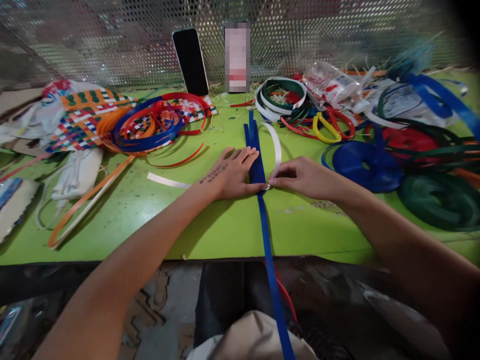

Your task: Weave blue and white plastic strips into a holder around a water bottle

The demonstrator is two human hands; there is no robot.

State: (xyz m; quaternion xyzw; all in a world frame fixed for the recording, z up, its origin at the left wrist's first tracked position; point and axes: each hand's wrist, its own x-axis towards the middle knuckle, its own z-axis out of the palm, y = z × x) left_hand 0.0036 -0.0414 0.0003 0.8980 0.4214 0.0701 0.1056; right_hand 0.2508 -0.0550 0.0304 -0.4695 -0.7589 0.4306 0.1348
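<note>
We found the blue strips (257, 172) on the table (225, 230), long axis pointing forward. The left hand (237, 169) lay flat over them, fingers extended; just beside their right edge, the right hand (300, 174) pinched the white strip (277, 150).

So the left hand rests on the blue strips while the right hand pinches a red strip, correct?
Not quite: in the head view, the right hand pinches a white strip. The left hand does rest on the blue strips.
</note>
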